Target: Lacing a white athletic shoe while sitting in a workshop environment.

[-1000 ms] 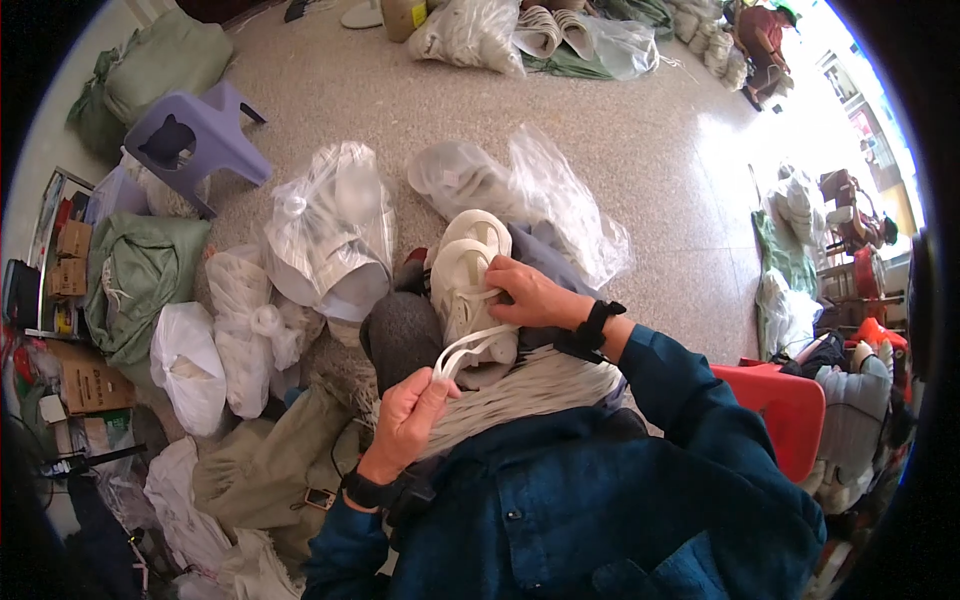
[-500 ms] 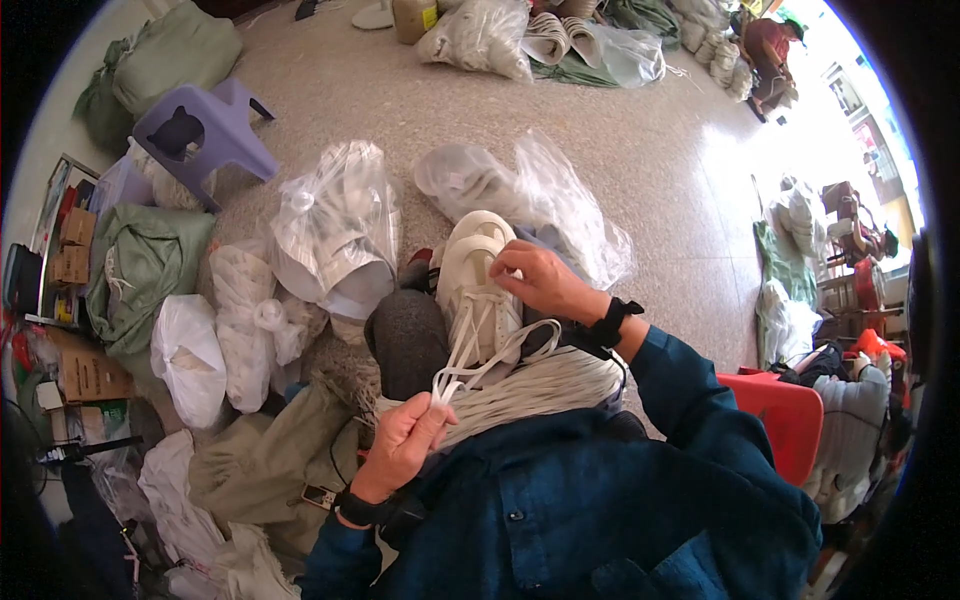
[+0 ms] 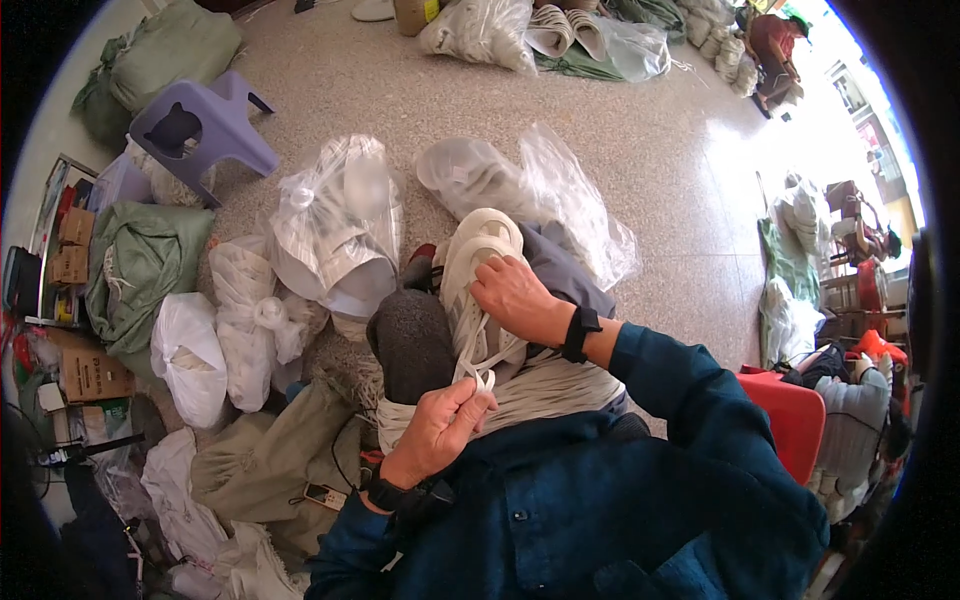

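Note:
A cream lace-up shoe (image 3: 487, 232) rests on my lap, its toe pointing away from me; a second toe edge shows with it. My left hand (image 3: 438, 428), just nearer than the shoe, pinches white shoelaces (image 3: 470, 362) that run up to its lacing. Over the upper part of the lacing lies my right hand (image 3: 520, 300), fingers bent and closed at the eyelets. What its fingertips grip is hidden. A thick bundle of pale laces (image 3: 560, 388) lies across my lap beneath the shoe.
Clear plastic bags (image 3: 335, 225) of pale shoe parts stand on the floor ahead. A purple stool (image 3: 225, 140) is at the far left, a red stool (image 3: 790, 420) to my right. Green sacks (image 3: 150, 265) line the left side. Another person (image 3: 772, 60) sits at the far right.
My right hand has moved left and nearer, onto the shoe's lacing. My left hand has shifted right and slightly up, still holding the laces, which now hang in a shorter span.

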`<action>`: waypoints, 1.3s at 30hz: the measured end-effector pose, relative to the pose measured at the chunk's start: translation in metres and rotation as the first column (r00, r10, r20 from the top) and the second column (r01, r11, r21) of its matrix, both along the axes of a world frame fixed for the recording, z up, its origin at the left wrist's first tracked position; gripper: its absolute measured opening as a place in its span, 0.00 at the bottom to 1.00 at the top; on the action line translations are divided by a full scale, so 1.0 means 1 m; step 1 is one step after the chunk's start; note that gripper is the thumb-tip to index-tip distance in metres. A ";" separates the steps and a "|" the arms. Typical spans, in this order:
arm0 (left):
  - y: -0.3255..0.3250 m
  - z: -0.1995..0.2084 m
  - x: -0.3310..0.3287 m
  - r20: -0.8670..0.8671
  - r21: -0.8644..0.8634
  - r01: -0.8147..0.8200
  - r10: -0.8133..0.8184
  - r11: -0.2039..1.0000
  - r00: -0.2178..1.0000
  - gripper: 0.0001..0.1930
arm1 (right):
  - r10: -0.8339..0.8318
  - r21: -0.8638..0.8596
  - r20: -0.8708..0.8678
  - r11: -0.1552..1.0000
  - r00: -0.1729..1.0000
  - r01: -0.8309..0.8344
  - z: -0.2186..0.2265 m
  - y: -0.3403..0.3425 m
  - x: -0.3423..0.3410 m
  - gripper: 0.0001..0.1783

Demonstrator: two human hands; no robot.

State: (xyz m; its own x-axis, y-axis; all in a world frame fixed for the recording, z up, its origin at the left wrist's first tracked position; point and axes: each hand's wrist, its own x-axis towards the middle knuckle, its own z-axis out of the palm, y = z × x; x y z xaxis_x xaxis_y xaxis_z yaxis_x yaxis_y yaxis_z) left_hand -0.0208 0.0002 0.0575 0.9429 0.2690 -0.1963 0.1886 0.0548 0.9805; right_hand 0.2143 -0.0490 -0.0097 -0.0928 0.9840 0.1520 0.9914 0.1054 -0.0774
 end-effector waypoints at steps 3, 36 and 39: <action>0.001 -0.001 0.002 0.006 0.016 -0.008 0.008 1.000 1.000 0.12 | -0.032 0.012 0.035 0.999 0.999 0.032 -0.004 0.002 -0.001 0.03; 0.002 0.033 -0.029 0.080 0.362 -0.314 0.306 0.878 0.949 0.10 | -0.273 -0.060 -0.319 0.962 0.908 0.268 -0.003 -0.048 -0.004 0.32; 0.010 0.060 -0.048 0.243 0.048 -0.540 0.515 0.840 0.822 0.10 | -0.302 -0.090 -0.398 0.953 0.866 0.291 -0.011 -0.047 -0.012 0.29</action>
